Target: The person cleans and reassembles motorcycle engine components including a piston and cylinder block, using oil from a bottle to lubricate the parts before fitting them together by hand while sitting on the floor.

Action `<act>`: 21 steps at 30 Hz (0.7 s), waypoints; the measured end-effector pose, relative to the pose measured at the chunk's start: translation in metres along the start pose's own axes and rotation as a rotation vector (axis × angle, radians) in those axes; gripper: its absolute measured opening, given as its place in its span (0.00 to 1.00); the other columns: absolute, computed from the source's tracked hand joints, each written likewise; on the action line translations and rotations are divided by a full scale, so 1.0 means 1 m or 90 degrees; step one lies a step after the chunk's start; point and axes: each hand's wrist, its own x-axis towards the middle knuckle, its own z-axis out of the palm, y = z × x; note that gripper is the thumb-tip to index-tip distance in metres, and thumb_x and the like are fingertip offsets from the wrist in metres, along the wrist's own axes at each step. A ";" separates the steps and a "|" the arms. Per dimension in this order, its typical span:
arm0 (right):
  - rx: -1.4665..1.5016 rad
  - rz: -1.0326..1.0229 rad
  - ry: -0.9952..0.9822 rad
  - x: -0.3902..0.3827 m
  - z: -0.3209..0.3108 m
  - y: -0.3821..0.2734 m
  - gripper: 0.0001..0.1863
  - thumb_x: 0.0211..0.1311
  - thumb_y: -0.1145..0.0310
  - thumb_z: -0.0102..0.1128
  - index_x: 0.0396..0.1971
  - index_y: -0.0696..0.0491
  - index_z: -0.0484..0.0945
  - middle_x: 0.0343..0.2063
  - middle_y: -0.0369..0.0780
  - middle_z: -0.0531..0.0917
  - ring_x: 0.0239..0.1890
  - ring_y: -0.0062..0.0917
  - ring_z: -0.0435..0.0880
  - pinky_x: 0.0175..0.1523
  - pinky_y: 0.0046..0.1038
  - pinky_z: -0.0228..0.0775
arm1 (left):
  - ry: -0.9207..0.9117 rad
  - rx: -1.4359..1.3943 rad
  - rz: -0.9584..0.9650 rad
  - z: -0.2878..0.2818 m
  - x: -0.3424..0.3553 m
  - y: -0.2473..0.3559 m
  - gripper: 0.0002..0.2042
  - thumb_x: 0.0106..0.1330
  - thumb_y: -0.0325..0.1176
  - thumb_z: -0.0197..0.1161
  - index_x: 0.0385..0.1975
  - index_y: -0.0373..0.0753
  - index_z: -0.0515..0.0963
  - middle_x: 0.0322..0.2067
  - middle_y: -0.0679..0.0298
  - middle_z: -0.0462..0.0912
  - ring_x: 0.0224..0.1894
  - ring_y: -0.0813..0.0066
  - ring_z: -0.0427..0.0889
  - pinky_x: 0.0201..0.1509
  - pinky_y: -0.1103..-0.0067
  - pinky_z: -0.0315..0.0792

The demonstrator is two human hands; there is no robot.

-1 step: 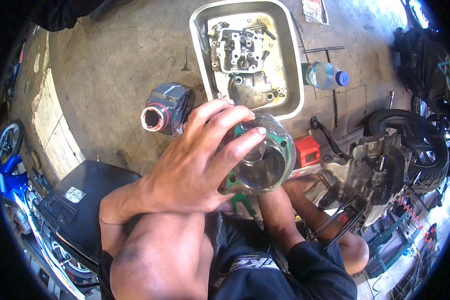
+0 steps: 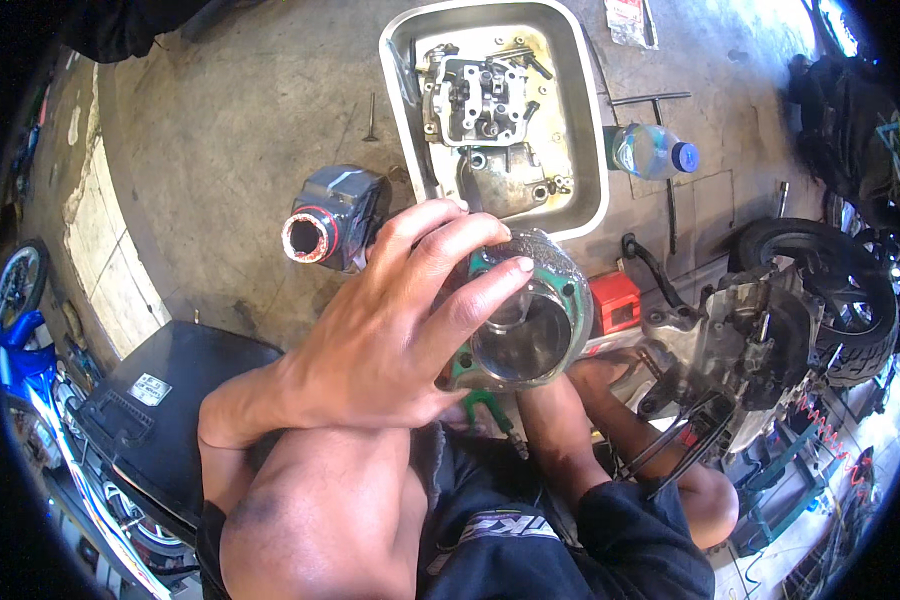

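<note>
Around the grey metal engine cylinder [image 2: 532, 345] with green gasket [image 2: 577, 305], left hand [image 2: 385, 325] is clamped. Right hand's hidden behind it; can't tell grip.

Right hand: hidden behind round grey metal cylinder with green gasket [image 2: 535, 345]. Black shape [image 2: 120, 28]: cut off, unidentifiable.

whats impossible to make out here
Right hand: head view, hidden behind the metal cylinder.
Left palm: head view, hidden by the back of the left hand.
Small parts in the metal tray: head view, too small to identify.
Black object at top left: head view, cut off by the edge.
</note>
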 end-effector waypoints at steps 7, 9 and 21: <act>0.036 0.056 -0.028 0.004 0.000 0.005 0.18 0.81 0.62 0.45 0.62 0.54 0.71 0.57 0.41 0.78 0.59 0.25 0.77 0.70 0.31 0.67 | -0.015 0.013 0.008 -0.011 -0.001 0.006 0.45 0.40 0.54 0.83 0.60 0.38 0.74 0.57 0.49 0.73 0.60 0.44 0.72 0.64 0.54 0.67; -0.058 0.063 -0.077 0.005 -0.004 0.004 0.18 0.81 0.63 0.44 0.62 0.54 0.70 0.57 0.41 0.78 0.60 0.24 0.76 0.70 0.30 0.67 | -0.024 -0.010 -0.007 -0.012 -0.002 0.008 0.45 0.39 0.47 0.83 0.61 0.39 0.72 0.59 0.49 0.71 0.61 0.43 0.70 0.65 0.54 0.67; -0.235 -0.225 0.009 -0.008 -0.014 -0.045 0.28 0.59 0.62 0.59 0.59 0.56 0.72 0.55 0.45 0.76 0.59 0.32 0.74 0.65 0.33 0.70 | 0.073 -0.008 0.015 -0.023 0.001 0.013 0.40 0.42 0.36 0.83 0.60 0.38 0.73 0.56 0.49 0.74 0.60 0.47 0.73 0.65 0.55 0.66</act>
